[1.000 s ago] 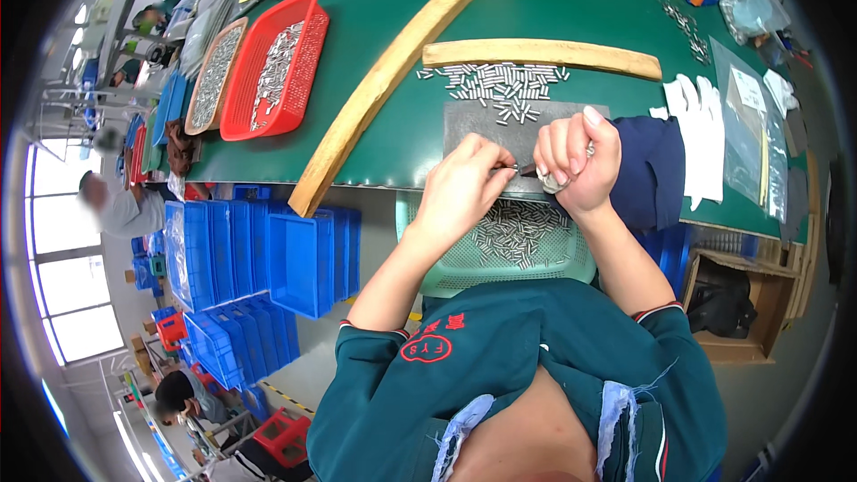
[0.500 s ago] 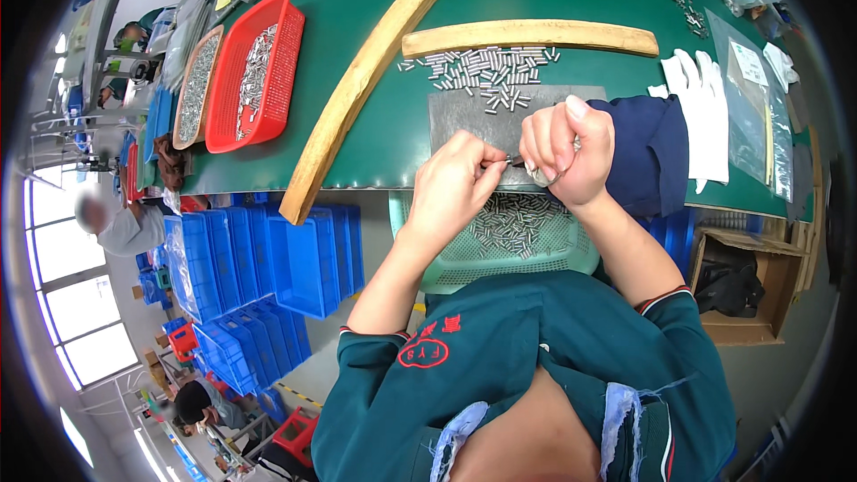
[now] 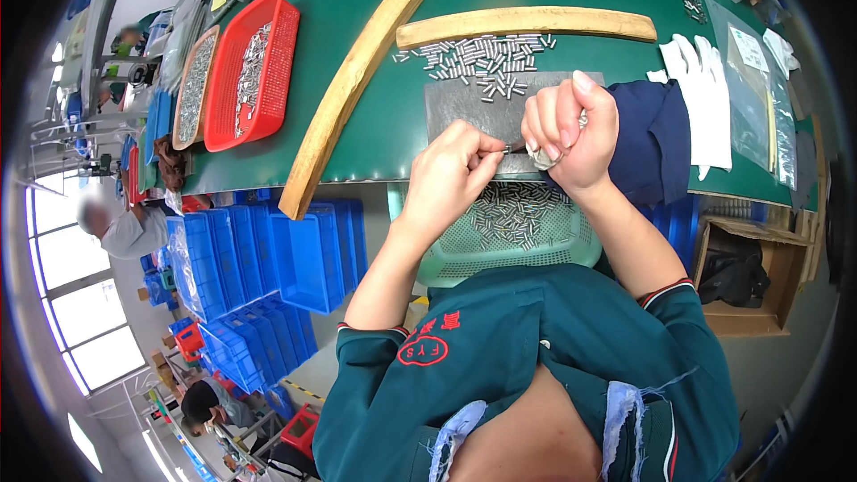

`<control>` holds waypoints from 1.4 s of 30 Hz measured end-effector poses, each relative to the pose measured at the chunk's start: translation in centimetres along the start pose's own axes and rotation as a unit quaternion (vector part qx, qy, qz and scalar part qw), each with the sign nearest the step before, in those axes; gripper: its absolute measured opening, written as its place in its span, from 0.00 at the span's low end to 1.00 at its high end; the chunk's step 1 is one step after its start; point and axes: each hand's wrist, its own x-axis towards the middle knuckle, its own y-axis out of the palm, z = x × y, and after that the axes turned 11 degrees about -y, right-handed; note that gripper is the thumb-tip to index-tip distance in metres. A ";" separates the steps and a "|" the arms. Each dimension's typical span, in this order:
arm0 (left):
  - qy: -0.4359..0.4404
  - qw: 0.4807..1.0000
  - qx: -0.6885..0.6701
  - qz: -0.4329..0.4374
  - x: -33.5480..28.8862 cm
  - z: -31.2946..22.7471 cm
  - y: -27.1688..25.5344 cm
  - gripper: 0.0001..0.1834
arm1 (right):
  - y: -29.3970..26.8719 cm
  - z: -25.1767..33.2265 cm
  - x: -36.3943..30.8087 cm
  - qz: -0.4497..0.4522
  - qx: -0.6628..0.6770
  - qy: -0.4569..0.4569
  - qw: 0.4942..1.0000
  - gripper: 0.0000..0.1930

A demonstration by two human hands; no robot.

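Observation:
My left hand (image 3: 449, 171) is closed in a pinch on a small metal pin (image 3: 506, 150) at the near edge of the table. Just to its right, my right hand (image 3: 573, 132) is curled into a fist, thumb up, around a pale, shiny thing mostly hidden by the fingers; a thin dark tip points from it toward the pin. Both hands are over the front of a dark grey mat (image 3: 449, 107). Beyond the mat lies a loose pile of short metal pins (image 3: 486, 57). Below the hands, a light green basket (image 3: 455, 261) holds many similar pins.
Two curved wooden strips (image 3: 527, 23) border the pile behind and at left. A red basket (image 3: 287, 62) of metal parts stands farther left. Dark blue cloth (image 3: 650, 138) and white gloves (image 3: 705, 98) lie right. Blue bins (image 3: 312, 259) stand below the table's left; a cardboard box (image 3: 759, 303) sits lower right.
The view has shifted slightly, so the table things sit a little higher. My hands remain close together; the left pinch is now slightly farther from the right fist, and the pin shows between them.

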 end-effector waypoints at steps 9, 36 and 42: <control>0.010 1.000 0.010 0.016 0.3 -0.4 -0.3 0.05 | 0.7 0.2 0.2 0.074 -0.113 -0.015 0.991 0.25; -0.003 0.994 0.110 -0.029 0.2 -1.5 0.1 0.06 | -0.2 0.5 -0.1 -0.006 -0.006 -0.016 1.000 0.25; -0.021 0.998 0.062 0.006 0.5 -1.4 -0.3 0.04 | -0.2 0.6 0.0 0.003 0.008 -0.006 1.000 0.25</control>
